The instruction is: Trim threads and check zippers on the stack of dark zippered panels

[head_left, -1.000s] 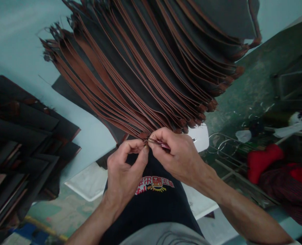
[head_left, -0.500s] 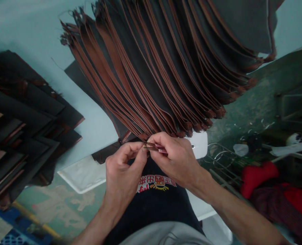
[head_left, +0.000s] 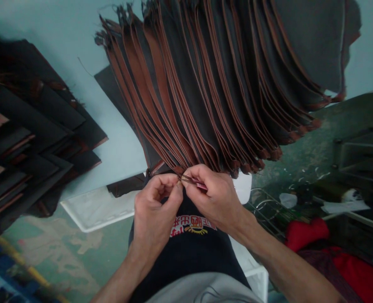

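A long row of dark leather pieces [head_left: 186, 84] with brown edges lies fanned across the table, thread tufts at their corners. At the near corner of the row, my left hand [head_left: 157, 206] is closed, thumb and forefinger pinching the end of one leather piece. My right hand [head_left: 211, 193] is closed around small thread snips [head_left: 195, 182] with a reddish handle. The blades point left and meet the corner at my left fingertips. What lies exactly between the blades is too small to make out.
More dark leather pieces [head_left: 25, 139] are stacked on the left of the pale table [head_left: 123, 151]. Below its edge sits a white tray [head_left: 88, 212]. Red cloth [head_left: 309, 235] and metal racks stand at the right, a blue crate [head_left: 3, 273] at lower left.
The view has shifted, so the leather row appears farther right and slightly lower. Both hands keep their grip at the corner; the snips' blades sit slightly closer to the left fingertips.
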{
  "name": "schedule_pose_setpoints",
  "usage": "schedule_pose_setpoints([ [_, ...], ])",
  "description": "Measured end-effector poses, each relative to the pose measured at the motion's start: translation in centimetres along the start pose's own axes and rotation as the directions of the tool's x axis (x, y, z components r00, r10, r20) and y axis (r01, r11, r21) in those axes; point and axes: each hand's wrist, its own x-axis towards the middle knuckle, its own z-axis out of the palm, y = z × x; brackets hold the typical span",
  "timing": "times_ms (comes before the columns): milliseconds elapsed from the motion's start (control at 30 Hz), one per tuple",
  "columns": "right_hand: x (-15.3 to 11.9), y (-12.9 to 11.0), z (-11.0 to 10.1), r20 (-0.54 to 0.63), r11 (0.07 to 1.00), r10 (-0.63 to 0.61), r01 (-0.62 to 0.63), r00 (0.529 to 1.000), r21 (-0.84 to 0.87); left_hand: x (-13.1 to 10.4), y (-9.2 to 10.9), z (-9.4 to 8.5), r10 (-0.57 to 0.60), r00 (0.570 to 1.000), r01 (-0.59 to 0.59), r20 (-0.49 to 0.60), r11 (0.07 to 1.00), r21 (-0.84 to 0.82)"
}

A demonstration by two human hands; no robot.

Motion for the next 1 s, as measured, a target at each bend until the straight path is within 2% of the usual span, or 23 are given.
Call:
schedule_pose_setpoints([
  [100,0.1,0.0,0.0,0.007,1.0,0.002,-0.002,1.0,0.021,0.1,0.2,0.2,-0.064,0.998,0.062,-0.015,0.994,-0.093],
  [233,0.2,0.1,0.1,0.015,0.995,0.048,-0.049,0.999,0.082,0.5,0.1,0.5,-0.157,0.986,0.166,0.054,0.946,-0.279],
  [400,0.5,0.1,-0.2,0.059,0.984,0.12,-0.127,0.991,0.127,0.5,-0.7,1.2,-0.199,0.979,0.198,0.044,0.873,-0.445],
  [600,0.7,0.0,-0.3,0.089,0.973,0.161,-0.173,0.983,0.154,-0.1,-0.9,2.0,-0.253,0.965,0.202,-0.064,0.88,-0.431],
  [767,0.7,0.0,-0.4,0.08,0.966,0.17,-0.182,0.982,0.184,-0.5,-1.0,2.3,-0.17,0.976,0.119,-0.14,0.942,-0.315],
  [867,0.8,0.0,-0.5,0.077,0.96,0.185,-0.197,0.98,0.201,-0.5,-1.4,2.5,-0.131,0.983,0.085,-0.13,0.946,-0.312],
  [1000,0.9,0.0,-0.4,0.082,0.957,0.193,-0.206,0.978,0.206,-0.4,-1.7,2.9,-0.091,0.974,0.028,-0.209,0.957,-0.289],
])
